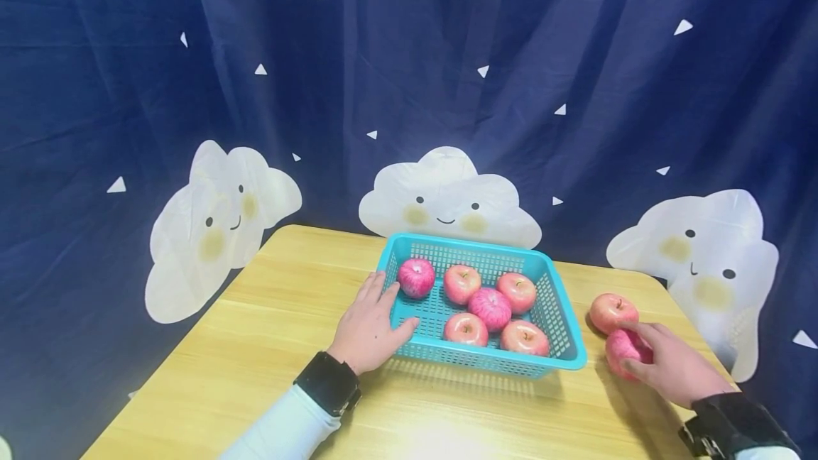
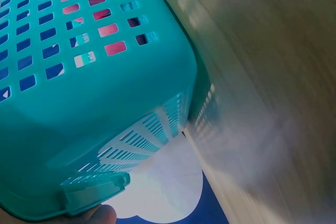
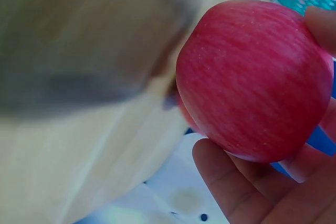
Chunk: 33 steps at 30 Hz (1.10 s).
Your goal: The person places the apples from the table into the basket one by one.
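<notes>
My right hand point(image 1: 680, 368) grips a dark pink-red apple point(image 3: 254, 80) to the right of the basket, thumb and fingers around its sides. Just behind it on the table is a paler red apple point(image 1: 613, 313). A turquoise plastic basket point(image 1: 565, 346) with lattice walls stands mid-table. At its left front corner my left hand point(image 1: 373, 325) rests on the rim, its fingers spread and fairly straight. Inside the basket lie several apples, among them a deep pink apple point(image 1: 416, 278) near the left wall and a paler apple point(image 1: 524, 338) at the front right.
The light wooden table point(image 1: 255, 346) has rounded far corners. Close behind it hangs a dark blue curtain point(image 1: 409, 77) printed with white clouds and triangles. The right hand and two apples are near the table's right edge.
</notes>
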Each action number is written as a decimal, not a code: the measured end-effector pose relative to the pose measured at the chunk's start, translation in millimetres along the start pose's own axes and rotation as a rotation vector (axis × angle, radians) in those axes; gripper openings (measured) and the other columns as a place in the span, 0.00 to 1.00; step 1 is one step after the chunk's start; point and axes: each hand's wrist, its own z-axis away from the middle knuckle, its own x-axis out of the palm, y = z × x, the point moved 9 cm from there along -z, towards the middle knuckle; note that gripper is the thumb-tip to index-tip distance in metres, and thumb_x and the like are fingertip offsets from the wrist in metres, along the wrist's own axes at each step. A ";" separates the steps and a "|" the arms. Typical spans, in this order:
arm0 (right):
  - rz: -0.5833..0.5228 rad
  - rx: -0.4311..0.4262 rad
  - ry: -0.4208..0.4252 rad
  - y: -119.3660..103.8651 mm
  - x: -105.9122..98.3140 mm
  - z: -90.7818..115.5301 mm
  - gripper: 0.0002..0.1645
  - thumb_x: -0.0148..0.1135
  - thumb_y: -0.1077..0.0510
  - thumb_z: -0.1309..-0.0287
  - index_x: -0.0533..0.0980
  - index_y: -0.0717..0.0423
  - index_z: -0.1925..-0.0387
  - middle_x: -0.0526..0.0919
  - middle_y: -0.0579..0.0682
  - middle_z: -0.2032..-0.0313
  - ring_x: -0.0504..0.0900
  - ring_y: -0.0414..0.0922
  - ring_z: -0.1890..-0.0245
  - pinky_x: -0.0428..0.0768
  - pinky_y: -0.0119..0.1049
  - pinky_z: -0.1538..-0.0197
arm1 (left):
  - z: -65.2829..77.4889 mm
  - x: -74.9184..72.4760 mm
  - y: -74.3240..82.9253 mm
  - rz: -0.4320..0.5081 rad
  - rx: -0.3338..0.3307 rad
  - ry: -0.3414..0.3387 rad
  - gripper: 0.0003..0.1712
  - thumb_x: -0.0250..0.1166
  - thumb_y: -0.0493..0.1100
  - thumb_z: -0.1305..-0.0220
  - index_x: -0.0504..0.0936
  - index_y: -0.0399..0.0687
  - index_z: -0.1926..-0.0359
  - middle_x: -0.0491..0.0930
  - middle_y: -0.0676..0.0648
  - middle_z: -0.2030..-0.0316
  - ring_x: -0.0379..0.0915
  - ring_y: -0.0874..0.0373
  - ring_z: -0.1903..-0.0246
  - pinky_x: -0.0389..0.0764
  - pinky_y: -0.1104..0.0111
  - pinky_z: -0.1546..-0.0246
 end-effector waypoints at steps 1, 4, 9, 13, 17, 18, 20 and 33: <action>-0.001 -0.012 0.009 -3.8 -3.9 -0.8 0.41 0.77 0.51 0.48 0.73 0.65 0.37 0.79 0.66 0.52 0.79 0.62 0.51 0.76 0.64 0.51 | 0.0 0.0 0.0 0.002 -0.001 0.000 0.47 0.57 0.69 0.34 0.69 0.41 0.27 0.58 0.37 0.25 0.46 0.42 0.24 0.64 0.46 0.32; -0.008 -0.049 0.036 -15.8 -15.9 -4.8 0.41 0.77 0.50 0.48 0.73 0.65 0.37 0.79 0.67 0.51 0.79 0.63 0.51 0.77 0.64 0.51 | -0.2 -0.5 0.1 0.006 -0.002 0.000 0.46 0.57 0.68 0.34 0.68 0.41 0.27 0.58 0.37 0.25 0.46 0.42 0.24 0.65 0.46 0.33; -0.016 -0.067 0.051 -34.5 -33.2 -15.4 0.40 0.75 0.47 0.45 0.73 0.61 0.36 0.78 0.66 0.49 0.78 0.63 0.50 0.78 0.64 0.52 | -0.2 -1.4 0.3 0.007 -0.005 -0.003 0.47 0.57 0.68 0.35 0.68 0.41 0.27 0.57 0.37 0.25 0.46 0.42 0.24 0.65 0.45 0.33; -0.001 -0.079 0.047 -52.6 -43.9 -25.2 0.39 0.75 0.47 0.45 0.73 0.60 0.36 0.78 0.66 0.47 0.79 0.63 0.51 0.80 0.63 0.54 | 0.1 -1.5 0.3 0.008 -0.007 -0.004 0.47 0.57 0.68 0.35 0.68 0.41 0.27 0.57 0.36 0.25 0.46 0.42 0.24 0.65 0.45 0.33; 0.031 -0.106 0.039 -72.3 -51.6 -35.9 0.40 0.76 0.47 0.46 0.73 0.58 0.36 0.77 0.66 0.46 0.78 0.62 0.51 0.80 0.62 0.54 | 0.1 -1.1 0.3 0.010 -0.005 -0.003 0.47 0.57 0.68 0.34 0.68 0.40 0.27 0.57 0.36 0.25 0.46 0.42 0.24 0.65 0.45 0.33; 0.041 -0.116 0.043 -76.6 -53.4 -38.6 0.40 0.76 0.46 0.47 0.73 0.57 0.36 0.78 0.65 0.46 0.78 0.61 0.51 0.80 0.61 0.54 | 0.2 -1.0 0.3 0.010 -0.005 -0.003 0.47 0.57 0.68 0.34 0.68 0.40 0.27 0.57 0.36 0.25 0.46 0.42 0.24 0.65 0.45 0.33; 0.051 -0.139 0.055 -86.2 -56.9 -43.6 0.40 0.76 0.47 0.47 0.74 0.55 0.36 0.78 0.63 0.47 0.79 0.59 0.52 0.81 0.59 0.55 | 0.3 -1.0 0.4 0.007 -0.004 -0.003 0.47 0.57 0.68 0.34 0.68 0.41 0.27 0.58 0.36 0.25 0.46 0.42 0.24 0.65 0.46 0.33; 0.062 -0.228 0.005 -147.8 -57.2 -75.1 0.37 0.74 0.45 0.44 0.74 0.49 0.35 0.78 0.54 0.45 0.81 0.50 0.56 0.84 0.50 0.57 | 0.0 -0.6 0.2 0.003 -0.005 -0.002 0.47 0.57 0.69 0.34 0.68 0.41 0.27 0.57 0.37 0.25 0.46 0.43 0.23 0.65 0.46 0.33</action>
